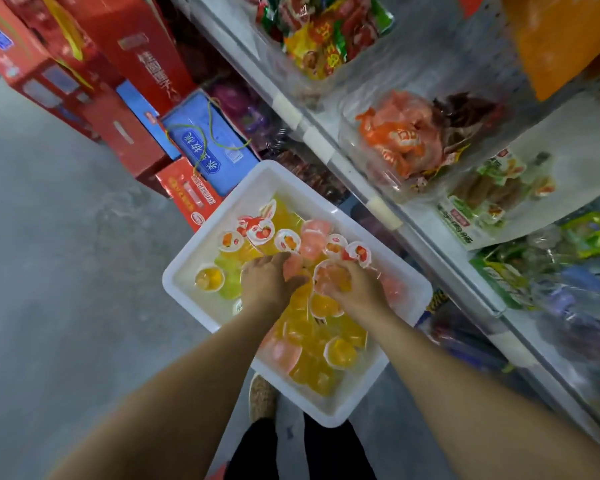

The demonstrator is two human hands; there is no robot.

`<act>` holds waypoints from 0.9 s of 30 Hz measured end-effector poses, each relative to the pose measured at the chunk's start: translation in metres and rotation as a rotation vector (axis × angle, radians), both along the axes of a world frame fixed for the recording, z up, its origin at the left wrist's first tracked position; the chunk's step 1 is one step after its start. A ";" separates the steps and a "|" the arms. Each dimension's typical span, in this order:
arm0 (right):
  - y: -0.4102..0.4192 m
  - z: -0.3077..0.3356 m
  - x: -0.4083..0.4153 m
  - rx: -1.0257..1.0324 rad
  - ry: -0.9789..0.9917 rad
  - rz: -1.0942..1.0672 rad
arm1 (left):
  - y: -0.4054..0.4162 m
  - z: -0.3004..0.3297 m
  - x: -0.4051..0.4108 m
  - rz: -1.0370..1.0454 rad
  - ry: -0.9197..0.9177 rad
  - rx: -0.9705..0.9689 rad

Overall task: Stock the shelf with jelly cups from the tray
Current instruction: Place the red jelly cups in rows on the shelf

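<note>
My right hand [352, 284] curls around a pink jelly cup [329, 277]. My left hand [269, 280] presses down among the jelly cups [312, 327], fingers bent; I cannot tell whether it grips one. Both hands are inside the white tray [201, 251], which holds yellow, pink and green cups. The shelf [388, 202] of bagged snacks stands just right; red boxes [125, 133] sit left.
</note>
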State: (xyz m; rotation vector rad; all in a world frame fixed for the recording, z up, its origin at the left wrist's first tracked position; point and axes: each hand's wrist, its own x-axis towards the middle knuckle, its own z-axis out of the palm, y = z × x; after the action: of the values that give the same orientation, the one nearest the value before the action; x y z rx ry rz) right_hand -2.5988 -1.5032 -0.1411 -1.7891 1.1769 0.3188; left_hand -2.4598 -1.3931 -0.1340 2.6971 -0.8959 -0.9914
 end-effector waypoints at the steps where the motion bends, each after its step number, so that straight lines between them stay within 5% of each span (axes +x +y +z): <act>1: 0.000 -0.004 0.000 0.016 -0.002 -0.018 | -0.002 -0.002 -0.001 0.001 -0.017 0.027; 8: 0.007 -0.024 0.004 0.045 0.019 -0.030 | -0.002 -0.012 0.005 0.063 -0.031 0.080; 17: 0.027 -0.008 0.014 0.027 0.049 -0.036 | 0.037 0.026 0.023 0.371 0.185 -0.202; 23: 0.039 0.054 0.009 0.135 -0.108 -0.278 | 0.054 0.082 0.010 0.808 0.595 -0.426; 27: 0.038 0.107 0.000 0.118 -0.224 -0.479 | 0.060 0.131 0.000 0.869 0.834 -0.561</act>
State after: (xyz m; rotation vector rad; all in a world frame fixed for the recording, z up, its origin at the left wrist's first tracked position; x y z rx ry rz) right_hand -2.5986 -1.4656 -0.0342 -1.3488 1.3459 -0.0897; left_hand -2.4600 -1.3333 -0.0028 1.6207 0.1588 -1.1948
